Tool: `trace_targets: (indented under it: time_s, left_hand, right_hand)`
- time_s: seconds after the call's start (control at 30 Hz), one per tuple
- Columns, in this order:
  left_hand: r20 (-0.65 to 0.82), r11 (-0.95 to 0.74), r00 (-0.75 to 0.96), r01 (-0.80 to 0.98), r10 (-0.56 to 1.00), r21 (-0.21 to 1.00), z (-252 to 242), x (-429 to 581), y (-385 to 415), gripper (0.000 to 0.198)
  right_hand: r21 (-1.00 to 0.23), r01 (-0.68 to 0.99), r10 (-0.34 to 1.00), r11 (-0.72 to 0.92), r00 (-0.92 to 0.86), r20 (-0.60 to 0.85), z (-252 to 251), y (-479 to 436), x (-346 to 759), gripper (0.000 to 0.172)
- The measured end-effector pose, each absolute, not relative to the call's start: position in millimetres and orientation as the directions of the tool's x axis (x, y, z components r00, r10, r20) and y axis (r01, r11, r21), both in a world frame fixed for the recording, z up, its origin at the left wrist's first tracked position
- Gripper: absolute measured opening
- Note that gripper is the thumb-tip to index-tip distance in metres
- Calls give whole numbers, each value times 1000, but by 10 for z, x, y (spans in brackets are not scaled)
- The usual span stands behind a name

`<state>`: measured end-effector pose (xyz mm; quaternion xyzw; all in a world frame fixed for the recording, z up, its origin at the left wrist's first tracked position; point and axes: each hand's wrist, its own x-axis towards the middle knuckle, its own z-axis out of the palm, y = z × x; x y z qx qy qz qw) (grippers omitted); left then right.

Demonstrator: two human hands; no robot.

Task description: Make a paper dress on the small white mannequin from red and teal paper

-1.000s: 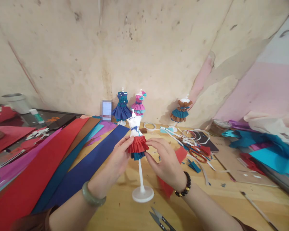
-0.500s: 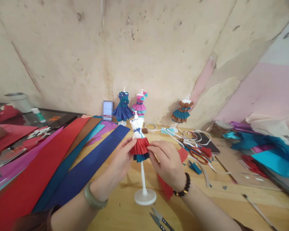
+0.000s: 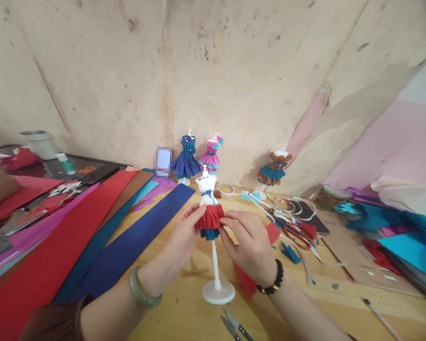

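A small white mannequin [image 3: 206, 187] on a white stand [image 3: 218, 291] is upright on the wooden table [image 3: 184, 312]. It wears a pleated red paper skirt [image 3: 209, 218] over a teal layer. My left hand [image 3: 179, 246], with a green bangle on the wrist, pinches the skirt's left side. My right hand [image 3: 250, 246], with a dark bead bracelet, pinches the right side. Both hands have their fingers closed on the red skirt.
Long strips of coloured paper [image 3: 74, 246] lie to the left. Three dressed mannequins [image 3: 186, 158] stand by the wall. Red-handled scissors [image 3: 294, 233] and white strips lie right; small snips [image 3: 234, 327] lie near the stand. Teal paper [image 3: 404, 227] is piled far right.
The view has shifted slightly, so the mannequin and my hands sit a little further right and lower. Both hands keep their pinch on the red skirt.
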<state>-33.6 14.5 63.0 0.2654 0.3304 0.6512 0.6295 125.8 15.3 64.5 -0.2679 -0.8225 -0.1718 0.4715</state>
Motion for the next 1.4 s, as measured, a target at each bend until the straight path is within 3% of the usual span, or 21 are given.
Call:
trace_targets:
  time_s: [0.3, 0.47, 0.77, 1.0, 1.17, 1.4]
  left_hand:
    - [-43, -30, -103, -621, 994, 783, 644, -368, 168, 33]
    - [-9, -67, -118, -624, 993, 779, 636, -334, 128, 38]
    - [28, -104, -136, -589, 990, 801, 653, -313, 110, 37]
    - [72, -127, -125, -519, 990, 845, 619, -316, 82, 32]
    - [80, -139, -139, -493, 987, 859, 630, -323, 96, 32]
    - [60, -120, -136, -491, 989, 863, 659, -349, 126, 35]
  right_hand:
    - [-29, 538, 289, 843, -407, 866, 649, 140, 1295, 25]
    - [-113, 547, 376, 829, -398, 836, 655, 122, 1263, 38]
    - [-48, 607, 364, 794, -411, 836, 585, 136, 1223, 48]
    - [141, 704, 336, 696, -493, 802, 595, 143, 1204, 35]
    - [22, 658, 368, 753, -447, 815, 616, 149, 1211, 31]
    - [-38, 618, 379, 785, -432, 818, 585, 168, 1236, 40]
